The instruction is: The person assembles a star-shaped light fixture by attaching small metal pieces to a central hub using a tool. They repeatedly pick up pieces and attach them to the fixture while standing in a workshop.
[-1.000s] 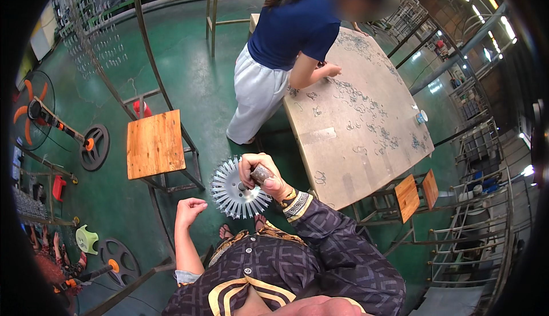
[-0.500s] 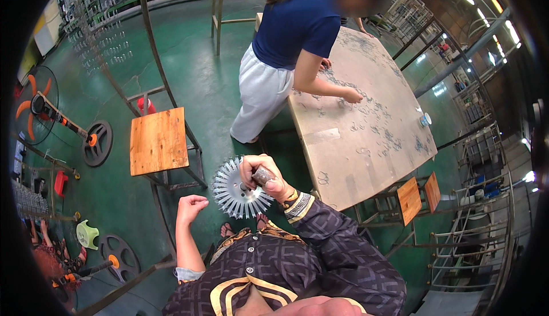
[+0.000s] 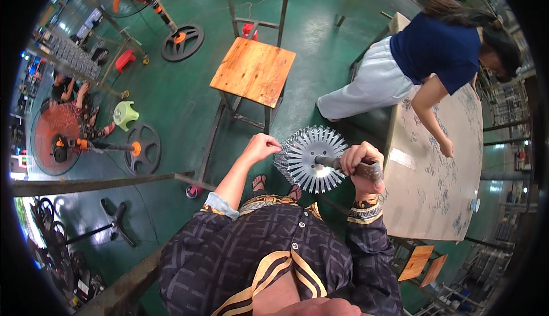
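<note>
R hand [image 3: 361, 167] clenched rnd grey handle [image 3: 370, 171], L hand [image 3: 261, 146] fwd, fingers bent by slotted wheel [image 3: 317, 170], grip unclear.

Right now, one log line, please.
right hand: gripping grey-brown metal rod; left hand: near silver toothed metal disc, contact unclear; co-worker: leaning over beige table

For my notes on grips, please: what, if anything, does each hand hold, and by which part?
Right hand: the slotted metal wheel, by its handle, near the outer end. Left hand, near the wheel: cannot be told.
</note>
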`<state>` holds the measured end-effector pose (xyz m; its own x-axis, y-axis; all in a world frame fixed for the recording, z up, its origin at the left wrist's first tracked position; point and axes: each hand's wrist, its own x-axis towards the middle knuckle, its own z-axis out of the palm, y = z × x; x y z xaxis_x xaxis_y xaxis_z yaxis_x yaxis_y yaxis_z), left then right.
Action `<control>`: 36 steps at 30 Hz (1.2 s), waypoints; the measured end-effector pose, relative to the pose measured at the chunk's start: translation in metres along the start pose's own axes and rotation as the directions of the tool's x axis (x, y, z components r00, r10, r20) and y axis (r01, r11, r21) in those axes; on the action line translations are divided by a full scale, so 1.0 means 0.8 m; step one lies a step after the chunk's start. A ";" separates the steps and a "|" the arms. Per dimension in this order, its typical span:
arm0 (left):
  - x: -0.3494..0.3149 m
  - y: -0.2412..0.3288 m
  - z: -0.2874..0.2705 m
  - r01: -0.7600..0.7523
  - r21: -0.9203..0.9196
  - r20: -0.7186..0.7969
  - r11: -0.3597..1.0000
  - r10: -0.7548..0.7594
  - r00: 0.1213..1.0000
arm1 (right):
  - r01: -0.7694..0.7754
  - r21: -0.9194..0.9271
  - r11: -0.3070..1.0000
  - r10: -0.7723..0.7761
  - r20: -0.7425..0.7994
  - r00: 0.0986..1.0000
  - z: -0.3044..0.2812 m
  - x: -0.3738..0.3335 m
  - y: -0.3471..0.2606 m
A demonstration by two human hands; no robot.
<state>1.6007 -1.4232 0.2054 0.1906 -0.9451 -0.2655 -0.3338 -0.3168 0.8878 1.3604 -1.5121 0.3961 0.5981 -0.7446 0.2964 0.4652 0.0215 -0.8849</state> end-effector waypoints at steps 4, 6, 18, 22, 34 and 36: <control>0.004 -0.018 0.016 -0.078 0.029 -0.047 0.997 0.079 0.996 | -0.023 0.005 1.000 0.022 0.047 0.999 -0.003 0.002 0.002; 0.004 -0.026 0.023 -0.118 0.019 -0.054 0.993 0.119 0.991 | -0.019 0.007 1.000 0.018 0.054 0.998 -0.005 0.001 0.002; -0.005 -0.028 0.035 -0.340 0.043 0.029 0.939 0.339 0.940 | -0.008 0.011 1.000 0.008 0.052 0.999 -0.014 0.002 0.004; -0.004 -0.033 0.044 -0.352 0.077 0.064 0.933 0.348 0.935 | 0.004 0.008 1.000 -0.005 0.055 0.999 -0.014 0.003 0.004; 0.008 -0.049 0.048 -0.375 0.044 0.146 0.926 0.366 0.919 | 0.008 0.022 1.000 -0.009 0.050 0.999 -0.014 0.008 0.003; 0.009 -0.054 0.053 -0.369 0.026 0.132 0.929 0.363 0.922 | 0.008 0.027 1.000 -0.009 0.046 0.999 -0.014 0.008 0.003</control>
<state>1.5777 -1.4198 0.1489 -0.0670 -0.9974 0.0279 -0.4042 0.0527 0.9132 1.3583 -1.5243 0.3922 0.6230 -0.7136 0.3203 0.4871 0.0335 -0.8727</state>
